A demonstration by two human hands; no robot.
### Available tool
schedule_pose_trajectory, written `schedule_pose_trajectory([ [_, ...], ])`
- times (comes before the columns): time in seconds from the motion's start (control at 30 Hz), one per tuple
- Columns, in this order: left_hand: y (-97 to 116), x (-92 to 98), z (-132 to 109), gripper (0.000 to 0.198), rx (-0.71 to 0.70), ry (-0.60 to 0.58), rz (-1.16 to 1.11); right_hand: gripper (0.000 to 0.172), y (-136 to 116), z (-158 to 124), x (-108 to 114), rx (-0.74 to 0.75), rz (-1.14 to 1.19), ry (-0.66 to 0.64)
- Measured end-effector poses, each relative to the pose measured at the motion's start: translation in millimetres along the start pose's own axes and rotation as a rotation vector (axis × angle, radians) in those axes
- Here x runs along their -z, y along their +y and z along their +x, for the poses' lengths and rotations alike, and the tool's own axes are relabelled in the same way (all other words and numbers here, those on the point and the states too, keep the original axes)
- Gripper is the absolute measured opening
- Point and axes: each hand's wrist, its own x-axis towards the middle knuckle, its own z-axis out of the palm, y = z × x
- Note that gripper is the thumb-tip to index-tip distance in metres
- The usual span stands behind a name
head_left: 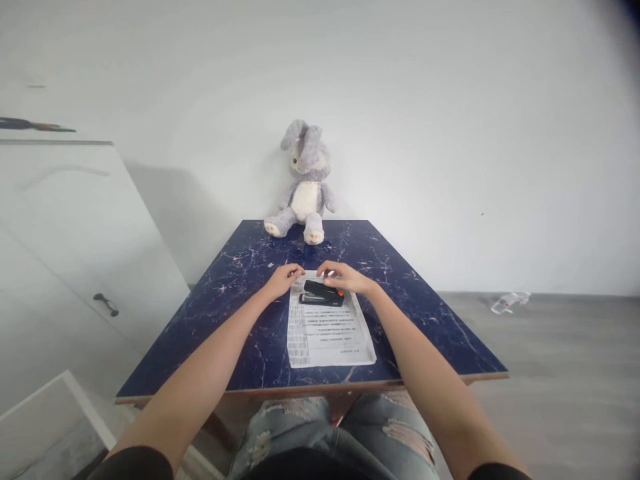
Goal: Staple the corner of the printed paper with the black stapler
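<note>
Printed paper (327,340), seemingly several sheets, lies on the blue marbled table (240,360) in front of me. On its upper part rests a black stapler (321,294) with an orange spot at its right end. The fingers of my left hand (283,281) come together at the paper's far left corner; the fingertips are small in view. Curved over the paper's far right side is my right hand (347,277), thumb and fingers apart. Its thumb is close beside the stapler, and whether they touch is unclear.
A grey plush rabbit (305,183) sits at the table's far edge against the white wall (450,133). To the left stands a white cabinet (65,267) with a dark handle. A crumpled clear plastic item (510,303) lies on the floor at right.
</note>
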Motion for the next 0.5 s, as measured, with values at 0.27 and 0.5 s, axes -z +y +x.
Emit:
schedule_pose_trajectory([
  [0.27, 1.9, -15.6, 0.4, 0.018, 0.05, -0.007, 0.463, 0.044, 8.1, 5.5, -7.0, -0.187, 0.1, 0.228],
  [0.5, -12.0, -10.2, 0.5, 0.047, 0.186, 0.13, 0.589, 0.043, 31.2, -14.0, 33.3, -0.352, 0.979, 0.959],
])
